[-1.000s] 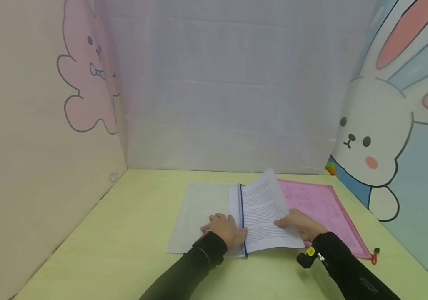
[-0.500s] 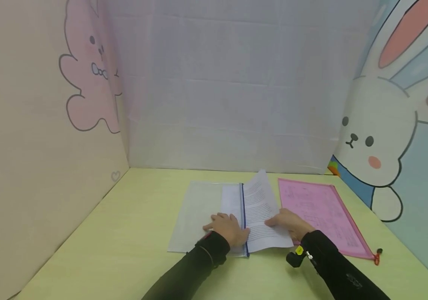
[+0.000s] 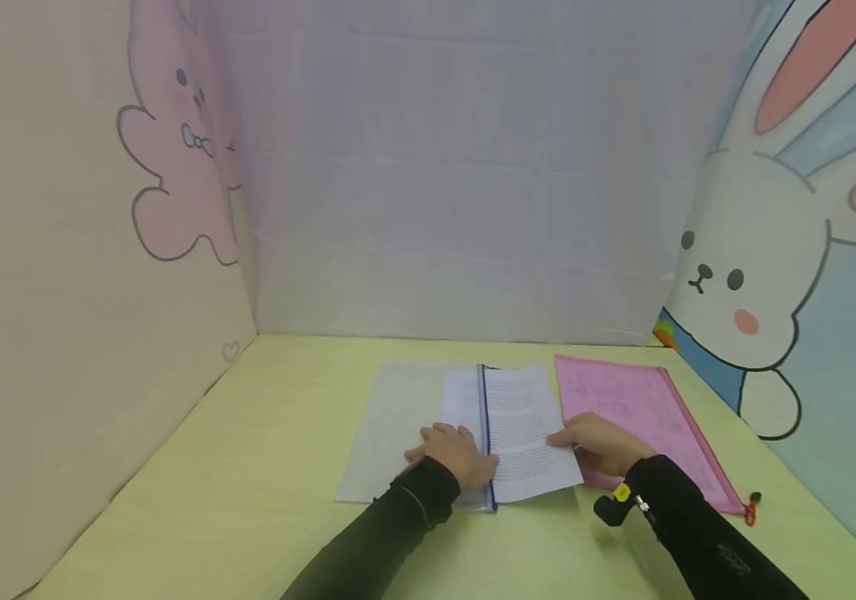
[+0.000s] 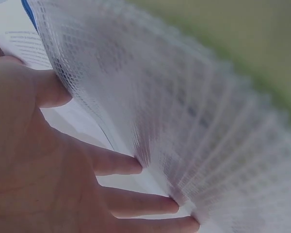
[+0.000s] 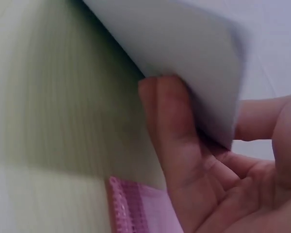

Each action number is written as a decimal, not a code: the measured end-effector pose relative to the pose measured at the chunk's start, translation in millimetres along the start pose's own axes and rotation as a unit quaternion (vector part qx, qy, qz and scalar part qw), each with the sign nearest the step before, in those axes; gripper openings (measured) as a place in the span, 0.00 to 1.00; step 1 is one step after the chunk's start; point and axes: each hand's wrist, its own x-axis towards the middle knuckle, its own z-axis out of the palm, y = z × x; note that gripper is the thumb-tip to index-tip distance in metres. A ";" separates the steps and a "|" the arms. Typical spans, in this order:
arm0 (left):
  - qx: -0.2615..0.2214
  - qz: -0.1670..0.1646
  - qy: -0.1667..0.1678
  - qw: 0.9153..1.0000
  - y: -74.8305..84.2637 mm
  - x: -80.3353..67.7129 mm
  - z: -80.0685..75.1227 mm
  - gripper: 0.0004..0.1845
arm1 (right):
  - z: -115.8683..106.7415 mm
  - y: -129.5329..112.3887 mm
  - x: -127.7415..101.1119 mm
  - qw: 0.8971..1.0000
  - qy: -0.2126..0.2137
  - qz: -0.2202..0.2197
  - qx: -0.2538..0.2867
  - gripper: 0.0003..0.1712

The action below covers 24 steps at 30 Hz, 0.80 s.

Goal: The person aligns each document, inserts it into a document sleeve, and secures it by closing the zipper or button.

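Observation:
A clear mesh zipper pouch [image 3: 397, 408] with a blue zip edge lies on the table. Printed sheets [image 3: 519, 417] run through its mouth, part seen inside through the mesh, part sticking out to the right. My left hand [image 3: 456, 458] rests on the pouch beside the zip with fingers spread. In the left wrist view, the straight fingertips [image 4: 128, 164] touch the mesh [image 4: 150, 82], which bulges up. My right hand [image 3: 602, 442] pinches the sheets' right edge between thumb and fingers. The right wrist view shows the fingers [image 5: 172, 111] under the raised paper corner [image 5: 194, 43].
A pink mesh zipper pouch [image 3: 623, 396] holding printed paper lies right of the clear one, partly under my right hand. A red cord pull [image 3: 751, 510] hangs off its near corner. Walls with cartoon rabbits [image 3: 743, 267] bound the pale yellow table [image 3: 262, 433].
The sheets slid left, further into the clear pouch, then their outer part came down flatter. My right hand moved left with them, then back right along the edge. My left hand stayed put.

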 end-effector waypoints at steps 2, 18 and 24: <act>-0.007 -0.002 0.002 1.000 0.3 -1.6 -3.5 0.43 | -4.0 -0.9 -0.5 1.000 -0.002 0.009 0.006 0.19; -0.003 -0.009 0.008 1.000 0.0 -5.7 -10.0 0.42 | 2.0 4.0 7.9 0.998 0.020 0.025 -0.061 0.08; -0.007 -0.005 0.003 1.000 -0.3 -9.2 -13.1 0.42 | 14.0 2.7 13.7 0.996 0.015 0.019 -0.082 0.06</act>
